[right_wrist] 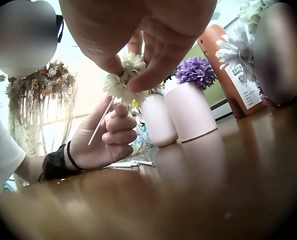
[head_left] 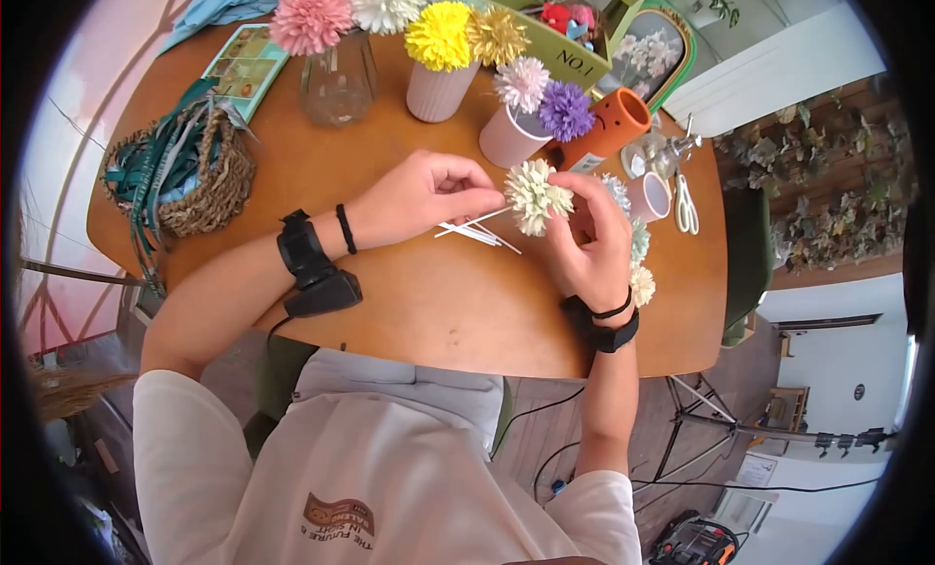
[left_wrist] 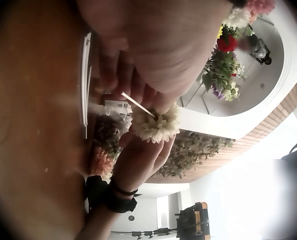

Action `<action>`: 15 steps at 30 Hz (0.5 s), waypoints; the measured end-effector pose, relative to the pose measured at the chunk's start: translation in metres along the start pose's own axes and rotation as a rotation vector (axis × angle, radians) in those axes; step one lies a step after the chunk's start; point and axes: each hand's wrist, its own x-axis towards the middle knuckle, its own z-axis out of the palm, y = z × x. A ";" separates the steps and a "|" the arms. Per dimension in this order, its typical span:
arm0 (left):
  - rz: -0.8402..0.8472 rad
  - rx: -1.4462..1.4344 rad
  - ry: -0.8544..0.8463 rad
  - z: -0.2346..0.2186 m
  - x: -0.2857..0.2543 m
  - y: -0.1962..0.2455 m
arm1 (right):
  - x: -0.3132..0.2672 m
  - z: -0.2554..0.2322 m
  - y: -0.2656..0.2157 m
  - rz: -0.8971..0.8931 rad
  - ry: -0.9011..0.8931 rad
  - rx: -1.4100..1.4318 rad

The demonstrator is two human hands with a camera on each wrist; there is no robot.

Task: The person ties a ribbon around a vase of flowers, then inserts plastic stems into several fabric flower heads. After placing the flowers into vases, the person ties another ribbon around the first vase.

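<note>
My right hand [head_left: 594, 239] holds a cream-white artificial flower head [head_left: 536, 197] between thumb and fingers, over the table. A thin white stick [right_wrist: 101, 121] runs from the underside of the bloom toward my left hand [head_left: 424, 203]. That hand pinches the stick close to the flower, its other fingers curled in, as the right wrist view shows. In the left wrist view, the stick's free end points away from the petals. Several more white sticks [head_left: 477, 236] lie loosely on the tabletop just below the left hand.
Behind the hands stand a ribbed vase [head_left: 440, 93] with yellow and gold flowers, a pink cup [head_left: 513, 141] and an orange vase [head_left: 618, 117]. A woven basket [head_left: 209, 190] of green ribbons sits at left. White scissors [head_left: 686, 207] lie right, past several small flowers [head_left: 640, 244].
</note>
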 end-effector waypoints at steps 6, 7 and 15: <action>0.116 0.007 0.198 -0.008 0.003 0.002 | -0.001 -0.004 0.003 0.180 0.181 0.147; 0.150 0.006 0.230 -0.010 0.005 0.000 | 0.001 -0.003 0.002 0.180 0.233 0.192; 0.201 -0.076 0.301 -0.014 0.006 -0.003 | 0.039 -0.038 -0.026 -0.098 0.362 -0.366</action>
